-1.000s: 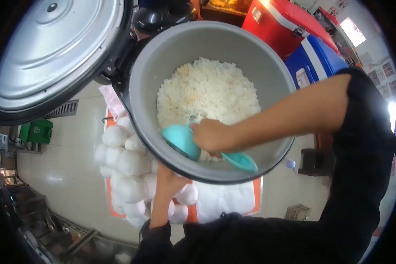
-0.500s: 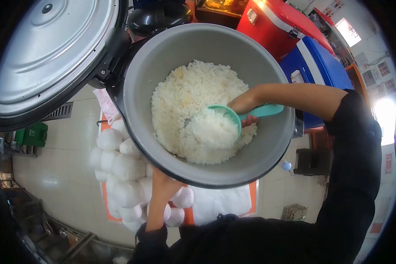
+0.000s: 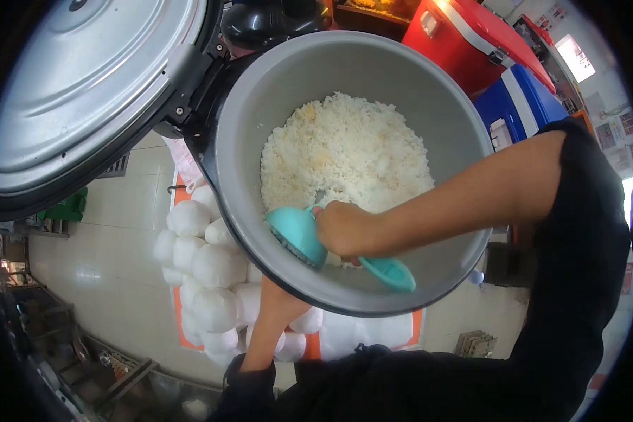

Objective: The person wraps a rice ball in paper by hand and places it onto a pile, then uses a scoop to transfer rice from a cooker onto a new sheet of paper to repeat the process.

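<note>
A wide grey rice cooker pot [image 3: 436, 91] holds a mound of cooked white rice [image 3: 352, 148]. My right hand [image 3: 348, 228] is closed round the handle of a turquoise rice scoop [image 3: 295, 232]. The scoop's bowl is tipped at the pot's near-left rim, its rounded back facing up and some rice showing along its lower edge. Below that rim, outside the pot, is my left hand [image 3: 278, 302]; its fingers are hidden under the rim, so what they hold does not show.
The cooker's metal lid [image 3: 105, 84] stands open at the left. Several filled white bags [image 3: 218, 266] are piled beneath the pot, beside a flat white sheet or stack [image 3: 366, 334]. A red cooler [image 3: 464, 49] and a blue cooler [image 3: 517, 105] stand at the back right.
My right hand has brought the scoop from mid-rice to the near-left rim and tipped it over. The heaped rice in its bowl is now out of sight. The view has shifted slightly.
</note>
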Action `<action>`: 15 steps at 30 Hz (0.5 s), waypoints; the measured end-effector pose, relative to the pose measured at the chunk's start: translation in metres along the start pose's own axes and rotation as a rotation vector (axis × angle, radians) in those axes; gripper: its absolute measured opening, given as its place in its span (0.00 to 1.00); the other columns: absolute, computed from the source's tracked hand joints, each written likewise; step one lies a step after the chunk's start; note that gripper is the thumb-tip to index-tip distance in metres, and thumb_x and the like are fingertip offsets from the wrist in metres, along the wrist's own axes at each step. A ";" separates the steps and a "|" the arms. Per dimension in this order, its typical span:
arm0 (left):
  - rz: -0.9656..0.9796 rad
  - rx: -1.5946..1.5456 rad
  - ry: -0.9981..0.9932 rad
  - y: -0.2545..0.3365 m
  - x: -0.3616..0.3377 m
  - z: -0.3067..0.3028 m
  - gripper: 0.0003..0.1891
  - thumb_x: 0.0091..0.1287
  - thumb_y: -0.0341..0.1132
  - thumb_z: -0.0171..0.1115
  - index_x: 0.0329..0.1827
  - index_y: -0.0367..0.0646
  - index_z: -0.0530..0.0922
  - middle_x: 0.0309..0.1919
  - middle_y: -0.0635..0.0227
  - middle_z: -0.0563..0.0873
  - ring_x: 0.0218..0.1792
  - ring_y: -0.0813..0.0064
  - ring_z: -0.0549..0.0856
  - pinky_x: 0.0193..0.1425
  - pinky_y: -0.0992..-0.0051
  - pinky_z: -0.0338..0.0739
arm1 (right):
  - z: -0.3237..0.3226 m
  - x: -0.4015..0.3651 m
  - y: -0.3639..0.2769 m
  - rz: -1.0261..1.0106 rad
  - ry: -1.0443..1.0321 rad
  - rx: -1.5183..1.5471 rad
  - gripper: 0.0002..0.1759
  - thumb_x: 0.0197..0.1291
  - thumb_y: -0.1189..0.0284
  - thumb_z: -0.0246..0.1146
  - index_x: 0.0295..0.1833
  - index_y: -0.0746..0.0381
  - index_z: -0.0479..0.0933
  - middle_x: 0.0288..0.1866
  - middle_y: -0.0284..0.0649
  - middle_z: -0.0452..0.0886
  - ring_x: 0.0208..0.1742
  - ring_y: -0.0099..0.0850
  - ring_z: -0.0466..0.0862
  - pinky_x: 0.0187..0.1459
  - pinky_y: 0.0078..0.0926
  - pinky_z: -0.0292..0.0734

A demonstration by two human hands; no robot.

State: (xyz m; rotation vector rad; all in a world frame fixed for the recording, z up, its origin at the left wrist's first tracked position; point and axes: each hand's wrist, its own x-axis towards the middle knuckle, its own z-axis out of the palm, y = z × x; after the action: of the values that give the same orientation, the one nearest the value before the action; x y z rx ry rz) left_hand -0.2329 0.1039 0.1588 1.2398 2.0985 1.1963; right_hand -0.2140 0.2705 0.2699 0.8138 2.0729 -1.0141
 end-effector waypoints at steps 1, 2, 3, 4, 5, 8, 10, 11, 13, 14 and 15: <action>0.001 0.005 0.000 0.000 0.001 0.002 0.16 0.46 0.35 0.67 0.37 0.38 0.77 0.34 0.57 0.81 0.40 0.57 0.80 0.45 0.63 0.73 | 0.001 0.000 -0.004 -0.018 -0.007 -0.072 0.33 0.69 0.56 0.35 0.26 0.73 0.71 0.19 0.50 0.76 0.17 0.40 0.78 0.24 0.37 0.77; 0.026 -0.013 0.058 0.000 0.001 0.003 0.14 0.47 0.36 0.66 0.35 0.38 0.78 0.32 0.58 0.81 0.38 0.57 0.80 0.44 0.63 0.73 | 0.001 -0.002 -0.006 -0.037 -0.013 -0.141 0.33 0.69 0.56 0.35 0.25 0.73 0.71 0.18 0.50 0.76 0.17 0.40 0.78 0.24 0.37 0.77; 0.048 -0.033 0.113 0.000 0.000 0.005 0.13 0.48 0.36 0.65 0.33 0.38 0.78 0.29 0.58 0.81 0.36 0.57 0.80 0.43 0.63 0.72 | 0.002 0.004 -0.001 -0.038 -0.015 -0.134 0.33 0.69 0.56 0.35 0.25 0.73 0.71 0.18 0.50 0.76 0.17 0.40 0.78 0.24 0.37 0.77; 0.049 -0.032 0.108 -0.001 -0.001 0.006 0.13 0.48 0.36 0.65 0.33 0.38 0.78 0.29 0.58 0.81 0.36 0.57 0.80 0.43 0.63 0.72 | 0.003 0.016 0.008 -0.073 -0.075 -0.160 0.32 0.69 0.56 0.36 0.24 0.69 0.71 0.16 0.45 0.74 0.14 0.36 0.75 0.21 0.33 0.74; -0.020 -0.042 0.056 -0.003 0.000 0.007 0.14 0.46 0.36 0.66 0.33 0.38 0.78 0.29 0.59 0.81 0.36 0.58 0.81 0.44 0.63 0.73 | 0.001 0.028 0.018 -0.108 -0.132 -0.192 0.30 0.69 0.55 0.37 0.23 0.65 0.70 0.14 0.41 0.71 0.12 0.32 0.72 0.18 0.30 0.71; -0.037 -0.076 0.006 -0.020 -0.004 0.013 0.30 0.41 0.34 0.70 0.50 0.34 0.72 0.42 0.54 0.79 0.45 0.59 0.79 0.51 0.65 0.72 | -0.054 0.054 0.047 0.089 -0.727 0.382 0.23 0.67 0.58 0.41 0.21 0.57 0.66 0.12 0.28 0.61 0.10 0.20 0.61 0.13 0.19 0.60; -0.166 -0.102 0.173 -0.023 -0.010 0.021 0.51 0.37 0.35 0.74 0.66 0.32 0.54 0.59 0.48 0.67 0.58 0.55 0.70 0.61 0.66 0.66 | -0.070 0.031 0.054 0.018 -0.698 0.300 0.21 0.66 0.60 0.42 0.21 0.54 0.64 0.12 0.25 0.57 0.10 0.17 0.57 0.13 0.16 0.55; -0.142 -0.153 0.245 -0.013 -0.018 0.022 0.59 0.40 0.34 0.75 0.70 0.34 0.38 0.66 0.47 0.53 0.64 0.51 0.61 0.67 0.65 0.60 | -0.072 0.014 0.059 -0.047 -0.695 0.225 0.19 0.65 0.61 0.43 0.20 0.51 0.62 0.13 0.22 0.54 0.11 0.14 0.53 0.12 0.13 0.50; -0.092 -0.214 0.376 0.004 -0.034 0.034 0.57 0.43 0.33 0.73 0.70 0.35 0.38 0.67 0.47 0.52 0.65 0.52 0.60 0.67 0.65 0.59 | -0.086 -0.030 0.062 -0.019 -0.557 0.265 0.17 0.64 0.62 0.43 0.22 0.53 0.64 0.13 0.23 0.56 0.11 0.13 0.55 0.12 0.13 0.50; -0.054 -0.269 0.515 0.015 -0.044 0.041 0.56 0.46 0.32 0.72 0.70 0.36 0.38 0.68 0.47 0.51 0.66 0.52 0.59 0.68 0.64 0.58 | -0.090 -0.056 0.064 0.001 -0.432 0.298 0.16 0.63 0.63 0.43 0.24 0.55 0.67 0.13 0.23 0.57 0.11 0.13 0.57 0.11 0.12 0.50; -0.011 -0.262 0.557 0.032 -0.057 0.045 0.46 0.50 0.28 0.69 0.69 0.35 0.49 0.66 0.46 0.58 0.64 0.54 0.64 0.65 0.63 0.62 | -0.091 -0.082 0.067 -0.001 -0.416 0.297 0.16 0.63 0.63 0.43 0.24 0.55 0.67 0.13 0.23 0.57 0.11 0.13 0.57 0.11 0.12 0.50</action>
State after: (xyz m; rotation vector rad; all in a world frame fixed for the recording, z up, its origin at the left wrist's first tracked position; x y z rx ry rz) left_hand -0.1562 0.0837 0.1578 0.8380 2.2012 1.9102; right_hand -0.1433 0.3610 0.3494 0.6740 1.5937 -1.3823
